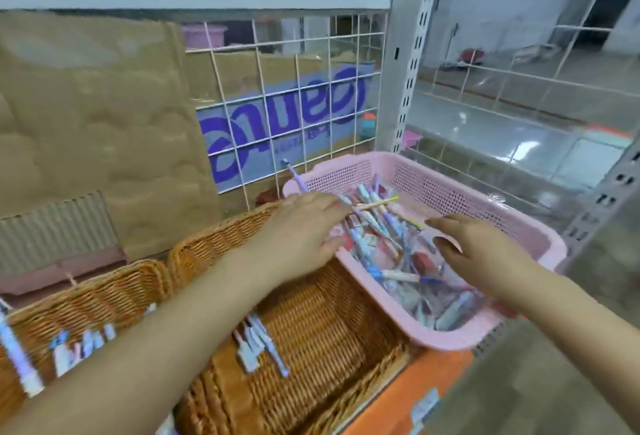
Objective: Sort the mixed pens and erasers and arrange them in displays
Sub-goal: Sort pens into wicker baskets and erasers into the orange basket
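At centre right of the frame, the pink basket (460, 192) holds the mixed pens and erasers (398, 261). Your left hand (304, 227) pinches a thin pen (377, 203) above the pile; your right hand (485, 254) hovers spread, holding nothing. Picking is in hand. Next, carry that pen to the wicker basket (329, 313) at lower centre, alongside the sorted pens (259, 348).

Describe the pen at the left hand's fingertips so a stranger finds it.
Find the pink plastic basket of mixed pens, right of the wicker baskets. Above its pile, the left hand pinches a thin pen; its yellow-green tip sets it apart from the blue-and-white ones below.
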